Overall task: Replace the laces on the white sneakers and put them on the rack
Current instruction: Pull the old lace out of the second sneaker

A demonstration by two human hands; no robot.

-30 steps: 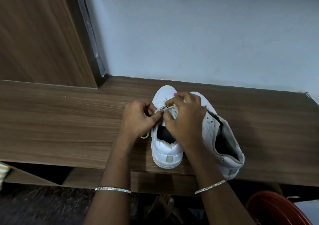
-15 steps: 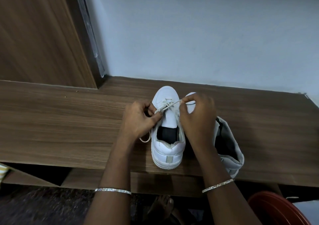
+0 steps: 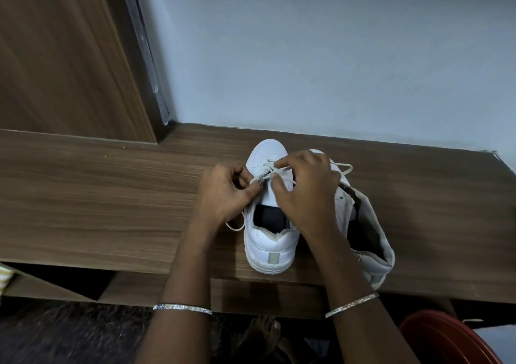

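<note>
White sneakers [image 3: 272, 249] sit together on the wooden shelf top [image 3: 111, 196], near its front edge and right of its middle. The upright sneaker [image 3: 268, 151] stands on its sole with the heel toward us and the toe toward the pale wall [image 3: 335, 56]; its dark insole shows through the opening. Just beside it on the right, touching or nearly so, the tipped sneaker [image 3: 385, 254] lies on its side with the opening turned toward us, partly hidden behind our right forearm. Both our hands work at the eyelets of the upright sneaker. Our left hand [image 3: 226, 193] is curled, thumb and forefinger pinching the lace [image 3: 344, 166] at the left edge of the tongue. Our right hand [image 3: 304, 196] arches over the tongue and pinches the same lace just past the left hand's grip, forefinger and thumb closed on it. From there the lace runs in a loose loop over the toe of the tipped sneaker, and another stretch curls out on the wood below our left wrist. We wear a thin silver bangle [image 3: 181, 307] on each wrist. A wooden panel [image 3: 55, 56] rises at upper left, and a red tub [image 3: 446, 341] shows at lower right, below the shelf.
</note>
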